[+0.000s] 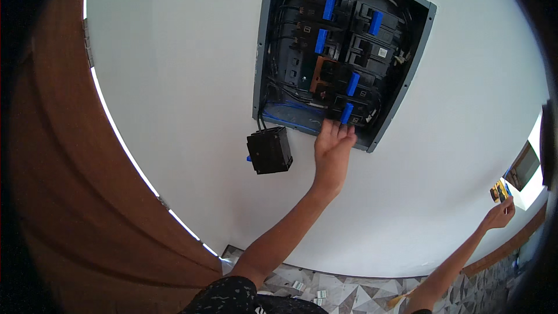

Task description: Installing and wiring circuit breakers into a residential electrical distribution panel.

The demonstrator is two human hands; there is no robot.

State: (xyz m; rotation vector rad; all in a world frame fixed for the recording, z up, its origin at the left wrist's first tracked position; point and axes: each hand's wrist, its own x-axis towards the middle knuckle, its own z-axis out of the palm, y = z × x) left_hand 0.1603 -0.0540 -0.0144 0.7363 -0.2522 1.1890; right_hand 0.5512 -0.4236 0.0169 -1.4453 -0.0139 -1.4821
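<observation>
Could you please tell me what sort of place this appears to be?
Probably an indoor room or hallway, perhaps in a home or small office: an open electrical panel is set in a white wall, with a brown hinged door at left and patterned floor tiles below.

At the upper centre of the frame, the electrical panel box [261, 52] opens toward the viewer, its rim limiting sideways entry. Closely packed circuit breakers [311, 10] and projecting blue toggles [329, 8] leave only narrow gaps inside. Along the box's lower left there is a pocket of room, crossed by a blue wire [290, 122]; a black module [269, 151] dangling on wires just below obstructs the approach from underneath. The left hand [335, 148] fills the lower-middle access. Right of its forearm, bare white wall [407, 197] offers wide passage.
</observation>
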